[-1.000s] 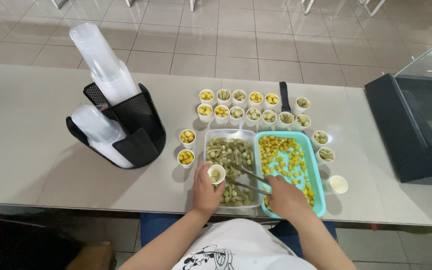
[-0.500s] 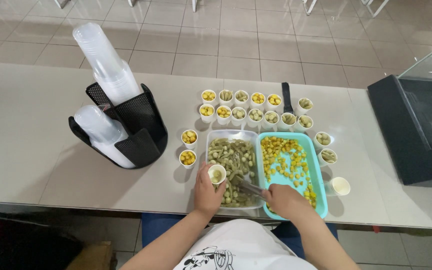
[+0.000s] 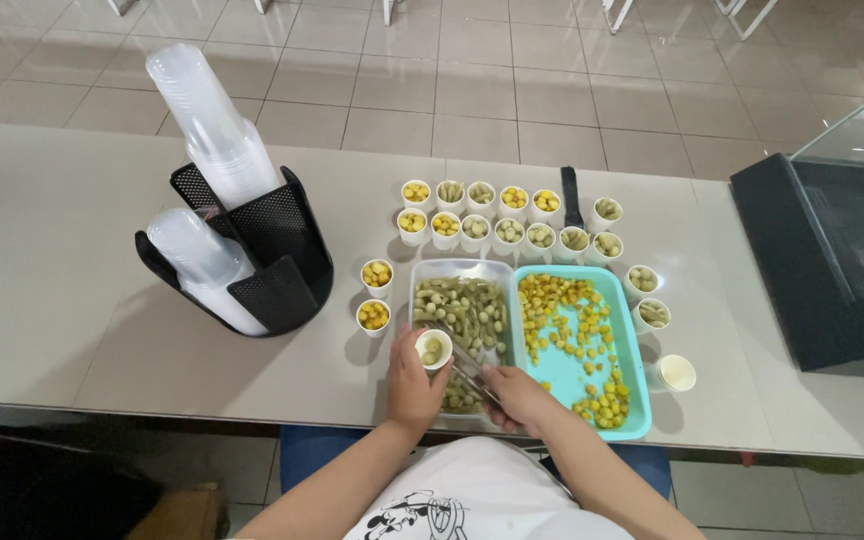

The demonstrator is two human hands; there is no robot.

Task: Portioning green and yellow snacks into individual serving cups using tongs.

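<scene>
**Portioning: green pieces into small cup**

Left hand (image 3: 410, 385) is closed around a small white cup (image 3: 434, 349), held over the near end of the clear tray of green pieces (image 3: 460, 312); a few pieces are already in it. Right hand (image 3: 517, 393) is clamped on metal tongs (image 3: 469, 368), tips pointed toward the cup. Judged step: cup being filled. Next move calls for a steady cup and tongs released over its mouth. Beside it, a teal tray of yellow pieces (image 3: 580, 340). Farther back, rows of filled cups (image 3: 507, 218); left, a black holder with stacked clear cups (image 3: 237, 240).
</scene>
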